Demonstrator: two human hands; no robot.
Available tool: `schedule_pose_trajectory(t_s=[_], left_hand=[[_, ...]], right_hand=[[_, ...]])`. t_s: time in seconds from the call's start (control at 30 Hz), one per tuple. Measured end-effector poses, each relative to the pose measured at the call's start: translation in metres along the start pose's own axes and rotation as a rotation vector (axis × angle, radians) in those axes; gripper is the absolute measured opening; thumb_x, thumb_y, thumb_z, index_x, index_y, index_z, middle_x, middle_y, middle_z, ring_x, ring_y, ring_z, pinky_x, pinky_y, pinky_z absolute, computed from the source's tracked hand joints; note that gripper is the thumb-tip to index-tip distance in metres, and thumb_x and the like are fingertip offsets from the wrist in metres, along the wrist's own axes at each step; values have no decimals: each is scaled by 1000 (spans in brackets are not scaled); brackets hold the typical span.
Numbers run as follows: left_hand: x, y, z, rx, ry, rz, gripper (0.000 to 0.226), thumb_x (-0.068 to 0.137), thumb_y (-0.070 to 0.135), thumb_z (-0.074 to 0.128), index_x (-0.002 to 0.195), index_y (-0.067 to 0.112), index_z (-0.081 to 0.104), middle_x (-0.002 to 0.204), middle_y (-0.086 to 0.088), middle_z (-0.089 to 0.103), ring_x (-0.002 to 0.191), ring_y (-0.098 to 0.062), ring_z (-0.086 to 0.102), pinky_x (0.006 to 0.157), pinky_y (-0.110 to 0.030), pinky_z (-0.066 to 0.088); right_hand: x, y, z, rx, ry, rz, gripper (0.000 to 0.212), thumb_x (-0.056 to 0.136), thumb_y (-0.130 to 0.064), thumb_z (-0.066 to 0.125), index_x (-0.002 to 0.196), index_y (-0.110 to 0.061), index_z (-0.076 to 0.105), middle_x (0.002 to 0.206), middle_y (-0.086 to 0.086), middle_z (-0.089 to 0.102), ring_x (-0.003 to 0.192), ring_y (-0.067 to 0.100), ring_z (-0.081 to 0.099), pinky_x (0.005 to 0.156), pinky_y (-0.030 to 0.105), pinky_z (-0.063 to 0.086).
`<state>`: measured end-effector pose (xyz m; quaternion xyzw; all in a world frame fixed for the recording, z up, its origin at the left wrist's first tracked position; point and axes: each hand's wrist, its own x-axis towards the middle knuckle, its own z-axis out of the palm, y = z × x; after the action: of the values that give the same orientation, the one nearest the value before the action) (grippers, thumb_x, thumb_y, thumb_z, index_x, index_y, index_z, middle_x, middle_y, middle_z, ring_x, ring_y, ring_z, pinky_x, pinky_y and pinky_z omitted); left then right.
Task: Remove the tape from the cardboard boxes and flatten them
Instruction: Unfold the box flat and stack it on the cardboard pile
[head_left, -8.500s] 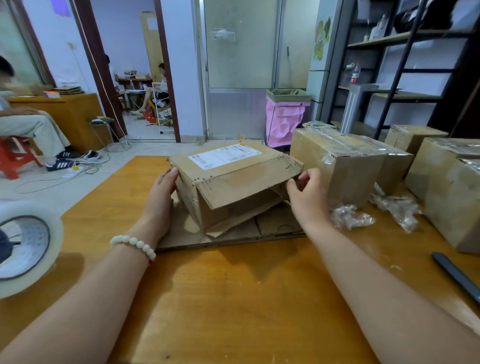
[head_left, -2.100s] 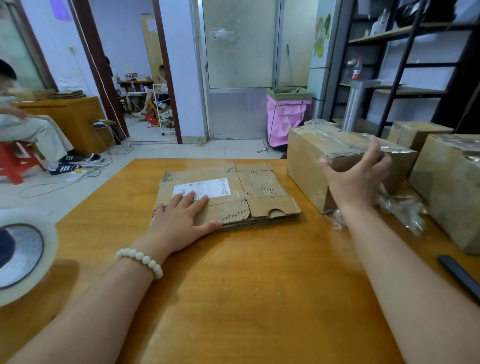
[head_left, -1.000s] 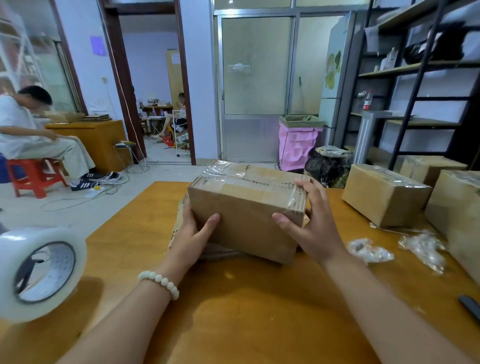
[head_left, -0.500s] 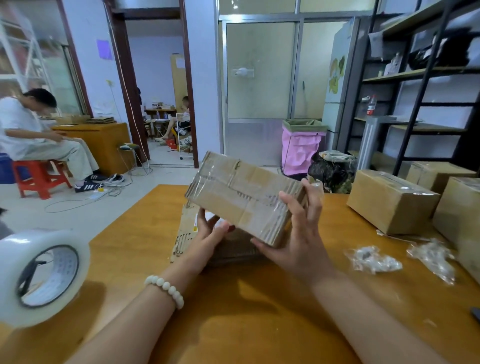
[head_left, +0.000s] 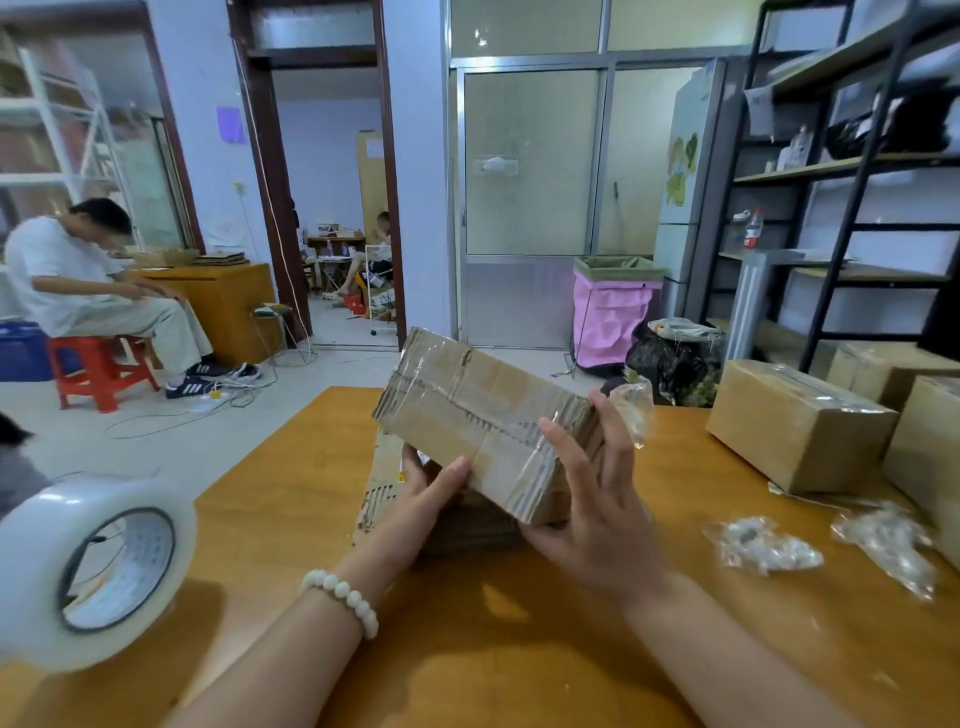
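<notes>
A taped box (head_left: 483, 421) is held above the bench (head_left: 467, 654), tilted so that its far left end is raised and its near right end is lowered. Clear tape is stretched across its upper face and along its edges. The left hand (head_left: 431, 491) is placed at the box's near lower edge, with the thumb laid on the face and the fingers hidden beneath; its grip is closed on the box. The right hand (head_left: 592, 504) is set at the box's right end, thumb on the face and fingers spread up the end, so the box is clamped in that grip too. Flattened cardboard (head_left: 375, 493) is lying on the bench directly under the box. A tape roll (head_left: 88, 571) is seen at the near left. Crumpled tape (head_left: 763, 545) is lying to the right, near sealed boxes (head_left: 795, 426) standing at the bench's right side.
</notes>
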<state>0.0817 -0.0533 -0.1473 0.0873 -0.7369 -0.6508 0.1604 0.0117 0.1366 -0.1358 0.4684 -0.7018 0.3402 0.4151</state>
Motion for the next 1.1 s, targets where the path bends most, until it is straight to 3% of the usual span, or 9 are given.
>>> schedule_pose_trajectory(t_s=[0.17,0.23,0.3,0.4,0.53,0.63,0.73,0.9,1.1], left_hand=[[-2,5,6,-17,-22,45,116,65,81,55,147,45,-18,144,12,43,118,-11,61,105,-29,41],[-3,8,7,-20,-29,60,117,64,75,53,148,39,-20,147,12,36,115,-7,62,101,-25,42],[-5,9,6,10,-49,72,120,65,74,57,148,38,-22,151,15,33,118,-4,59,109,-31,39],[-8,12,7,56,-61,47,118,76,64,66,148,35,-23,156,14,28,122,-1,51,113,-31,31],[-9,12,8,77,-62,37,116,74,54,66,151,32,-18,152,15,21,123,-5,44,100,-19,39],[-7,10,6,105,-81,31,108,64,73,67,150,35,15,148,9,39,129,-13,48,106,-29,41],[-8,9,4,78,-108,14,93,51,84,61,131,43,38,134,12,53,126,-15,51,112,-39,35],[-7,4,-1,20,-151,39,119,51,84,71,147,28,28,142,3,49,132,-18,47,115,-46,32],[-5,5,0,-13,-163,48,127,45,75,80,147,13,35,135,-3,57,121,-20,56,109,-40,40]], right_hand=[[3,-5,-4,130,91,175,76,71,-47,69,134,-22,33,147,13,9,144,7,3,106,14,25],[5,-7,-6,196,116,251,76,71,-51,66,133,-22,34,147,8,10,139,-7,5,102,7,24],[4,-6,-6,262,153,339,76,70,-55,66,133,-24,35,145,4,12,137,-3,16,102,3,26],[6,-6,-10,376,192,516,78,69,-61,70,132,-31,36,143,0,16,132,9,31,100,13,38],[13,-11,-19,615,184,814,67,72,-61,70,126,-34,39,137,2,34,110,-9,45,84,10,47],[13,-9,-17,739,54,933,61,71,-77,53,113,-34,46,122,-4,52,115,14,52,95,41,48],[16,-8,-21,680,-75,970,67,73,-84,41,112,-30,48,119,-9,56,113,10,52,98,48,44],[14,-14,-22,587,-307,994,54,78,-72,36,112,-30,43,111,-15,51,109,10,48,92,28,33],[15,-19,-24,413,-344,973,61,74,-72,38,103,-21,53,96,-8,58,84,3,51,64,17,35]])
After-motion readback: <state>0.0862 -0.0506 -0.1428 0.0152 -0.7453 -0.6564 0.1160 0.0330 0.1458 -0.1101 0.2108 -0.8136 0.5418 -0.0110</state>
